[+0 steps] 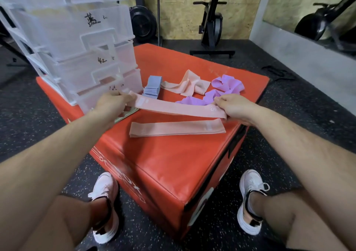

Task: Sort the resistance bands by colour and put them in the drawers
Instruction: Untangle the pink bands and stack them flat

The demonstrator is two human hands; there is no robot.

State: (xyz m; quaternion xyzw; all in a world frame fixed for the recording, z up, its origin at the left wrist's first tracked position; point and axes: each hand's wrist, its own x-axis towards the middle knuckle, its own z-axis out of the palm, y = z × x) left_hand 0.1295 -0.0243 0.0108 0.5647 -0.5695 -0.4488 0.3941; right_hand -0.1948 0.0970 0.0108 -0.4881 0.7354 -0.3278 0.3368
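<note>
A person's left grip (113,101) and right grip (234,107) each clamp one end of a pink band (173,108), held stretched over the red surface (173,158) beside clear drawers (86,44); a second pink band (177,129) lies flat below it

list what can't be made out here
All head view.
Inside the drawer unit: hidden by frosted fronts.
Writing on the bottom drawer label: blurred, too small.
Most of the greenish item: covered by the left hand and the held pink band.
Top of the drawer unit: cut off by the upper edge.
</note>
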